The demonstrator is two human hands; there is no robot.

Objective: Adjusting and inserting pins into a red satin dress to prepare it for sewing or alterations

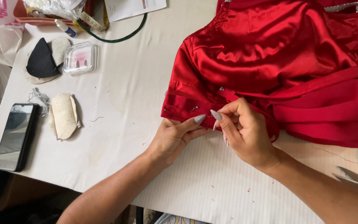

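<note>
Hands, two, left and right, pinch one red satin garment's edge (two pale bra cups nearby).

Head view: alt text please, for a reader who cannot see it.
Both hands, left hand and right hand, pinch the edge of a red satin garment on a white table. A phone lies at left.

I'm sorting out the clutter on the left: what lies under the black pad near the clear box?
Under the black pad lies a cream-coloured pad, its rim showing at the top right and below. Its middle is covered; whether anything else sits between them cannot be seen. The clear box stands beside them.
</note>
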